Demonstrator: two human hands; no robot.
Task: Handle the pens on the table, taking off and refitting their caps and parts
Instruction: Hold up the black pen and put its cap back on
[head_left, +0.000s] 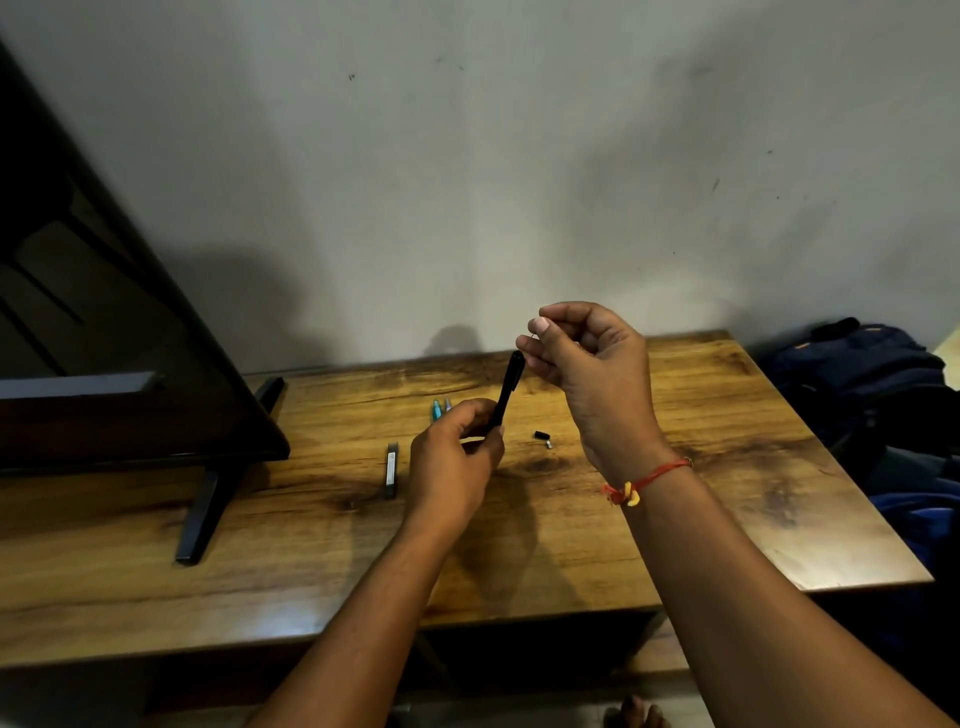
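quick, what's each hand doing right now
Left hand: grips the black pen.
Right hand: fingers curled and pinched; whether they hold anything cannot be told.

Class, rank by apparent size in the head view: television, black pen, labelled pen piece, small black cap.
Television
then black pen and labelled pen piece, close, the pen held nearer the camera
small black cap smallest

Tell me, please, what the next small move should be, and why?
Probably lower the right hand the last bit to the upper end of the black pen barrel, which the left hand holds tilted towards it. The right fingertips are pinched right beside that end; what they hold is too small to tell. A small black piece lies on the table.
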